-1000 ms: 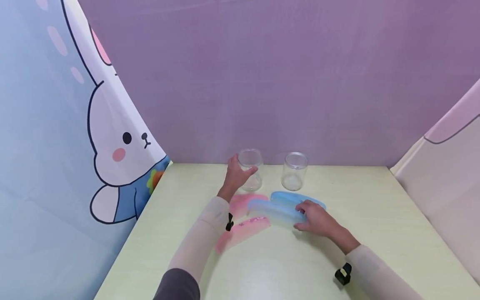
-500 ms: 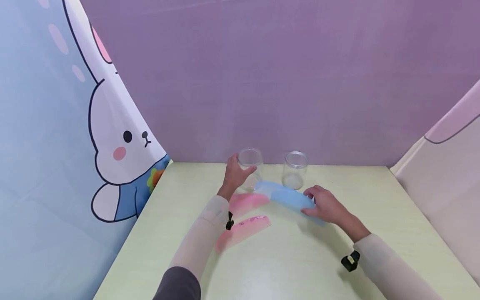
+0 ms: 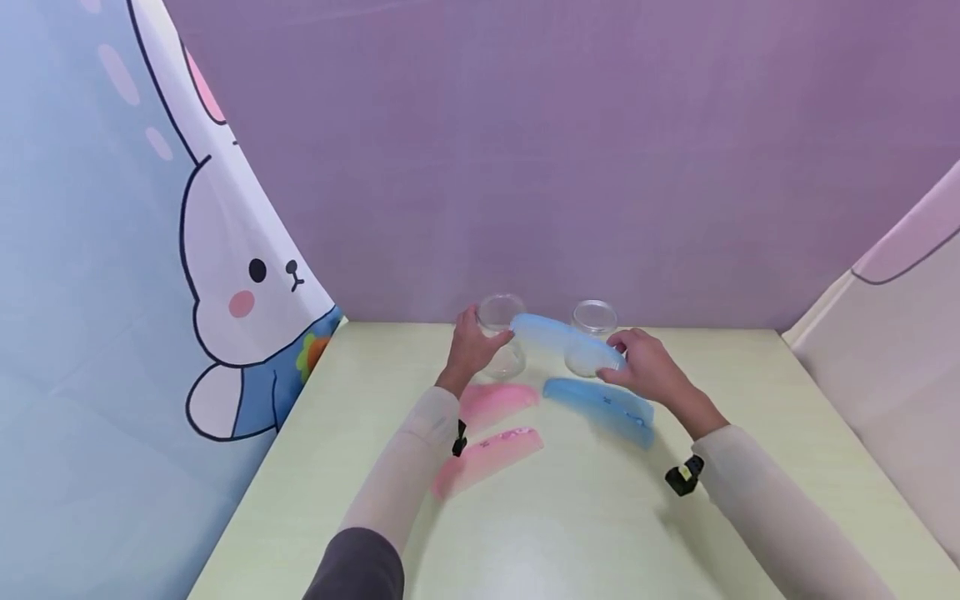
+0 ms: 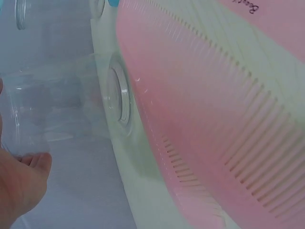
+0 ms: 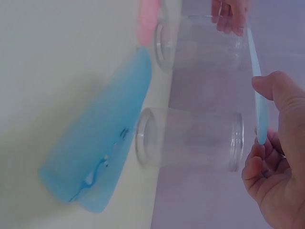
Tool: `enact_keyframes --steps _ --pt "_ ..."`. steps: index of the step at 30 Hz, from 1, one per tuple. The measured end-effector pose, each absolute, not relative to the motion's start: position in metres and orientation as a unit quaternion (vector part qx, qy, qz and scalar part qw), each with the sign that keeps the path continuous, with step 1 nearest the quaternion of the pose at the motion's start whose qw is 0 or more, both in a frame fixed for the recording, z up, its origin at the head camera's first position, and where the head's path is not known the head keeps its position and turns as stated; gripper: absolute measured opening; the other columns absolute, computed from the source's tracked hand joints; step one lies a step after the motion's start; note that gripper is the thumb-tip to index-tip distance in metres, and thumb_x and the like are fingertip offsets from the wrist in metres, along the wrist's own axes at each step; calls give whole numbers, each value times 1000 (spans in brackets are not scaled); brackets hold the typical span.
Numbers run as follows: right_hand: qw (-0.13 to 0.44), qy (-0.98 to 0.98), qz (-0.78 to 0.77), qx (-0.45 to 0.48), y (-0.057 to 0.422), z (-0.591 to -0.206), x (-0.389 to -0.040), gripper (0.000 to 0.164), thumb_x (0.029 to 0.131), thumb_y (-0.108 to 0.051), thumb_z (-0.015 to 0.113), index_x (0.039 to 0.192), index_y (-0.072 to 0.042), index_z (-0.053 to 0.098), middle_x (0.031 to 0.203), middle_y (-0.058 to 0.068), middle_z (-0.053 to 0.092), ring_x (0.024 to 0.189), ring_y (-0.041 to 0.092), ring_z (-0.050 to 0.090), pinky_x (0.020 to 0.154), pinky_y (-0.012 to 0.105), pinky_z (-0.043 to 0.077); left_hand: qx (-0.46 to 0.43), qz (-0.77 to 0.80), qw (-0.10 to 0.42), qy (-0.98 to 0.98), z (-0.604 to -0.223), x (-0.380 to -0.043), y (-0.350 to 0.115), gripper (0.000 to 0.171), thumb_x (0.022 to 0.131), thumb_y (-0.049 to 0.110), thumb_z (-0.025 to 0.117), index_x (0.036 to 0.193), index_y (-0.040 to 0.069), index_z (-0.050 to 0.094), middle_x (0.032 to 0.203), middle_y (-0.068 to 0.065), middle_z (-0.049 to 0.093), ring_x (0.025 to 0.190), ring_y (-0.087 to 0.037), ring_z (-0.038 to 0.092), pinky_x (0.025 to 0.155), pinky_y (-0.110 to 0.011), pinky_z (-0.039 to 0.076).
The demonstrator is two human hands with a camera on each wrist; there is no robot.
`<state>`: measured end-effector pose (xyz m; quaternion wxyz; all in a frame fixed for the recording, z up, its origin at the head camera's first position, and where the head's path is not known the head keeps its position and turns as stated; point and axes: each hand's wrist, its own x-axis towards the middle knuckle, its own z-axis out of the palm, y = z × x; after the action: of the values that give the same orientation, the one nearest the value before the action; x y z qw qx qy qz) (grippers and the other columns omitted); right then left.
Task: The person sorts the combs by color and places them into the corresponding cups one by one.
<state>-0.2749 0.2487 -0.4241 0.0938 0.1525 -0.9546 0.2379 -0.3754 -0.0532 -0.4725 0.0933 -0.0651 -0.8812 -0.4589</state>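
One purple backdrop (image 3: 555, 167) rises behind your table (image 3: 555, 533), which is pale green. To your left hangs a rabbit cloth (image 3: 135, 333), mostly blue; to your right, a pale cloth (image 3: 892, 375). Your left sleeve (image 3: 401, 458) and right sleeve (image 3: 772, 508), both light, reach forward over the surface. Your left hand (image 3: 468, 348) is clasped about the left jar (image 4: 62, 102), thumb toward you and fingers round the far side, near the mouth. Your right hand (image 3: 651, 367) pinches the held comb (image 3: 558, 333), blue, at its right end between thumb and fingers. The held comb is raised clear of the table, in front of both jars as seen from the head; its free end comes close to your left thumb, and whether they touch cannot be told. The other blue comb (image 3: 600, 404), printed, lies on the table below your right hand. The rear pink comb (image 3: 497, 402) lies just before the left jar, partly hidden by your left arm; the front pink comb (image 3: 491, 458), nearer you, slants beside that arm. Both jars are clear and upright, the right jar (image 5: 190, 138) apart from the left.
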Motion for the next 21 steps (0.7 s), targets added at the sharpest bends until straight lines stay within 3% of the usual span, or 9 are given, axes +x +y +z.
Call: enact_keyframes --steps 7,14,17,21 --pt "102 -953 238 157 238 -416 -296 49 84 -32 79 112 6 67 99 19 67 86 28 59 73 41 53 -58 -464 85 -880 -468 -374 -51 92 85 42 81 152 0 34 147 -21 47 133 -38 52 112 -50 45" --pt "91 -952 248 155 225 -405 -316 32 87 -37 74 94 -6 67 81 8 61 75 23 52 63 33 43 -58 -462 83 -881 -469 -376 -49 89 85 40 81 151 1 36 145 -19 49 132 -36 52 113 -49 44" --pt "89 -949 266 148 219 -401 -322 34 89 -36 74 100 -5 69 90 11 66 81 25 57 69 37 50 -59 -459 85 -882 -469 -379 -49 90 85 41 81 152 2 36 146 -19 49 133 -36 52 113 -49 44" --pt "102 -944 288 126 210 -392 -326 51 90 -36 74 121 3 65 115 21 66 101 34 61 88 50 54 -58 -457 89 -883 -468 -381 -49 91 85 41 82 152 1 35 148 -20 48 136 -37 50 115 -50 42"
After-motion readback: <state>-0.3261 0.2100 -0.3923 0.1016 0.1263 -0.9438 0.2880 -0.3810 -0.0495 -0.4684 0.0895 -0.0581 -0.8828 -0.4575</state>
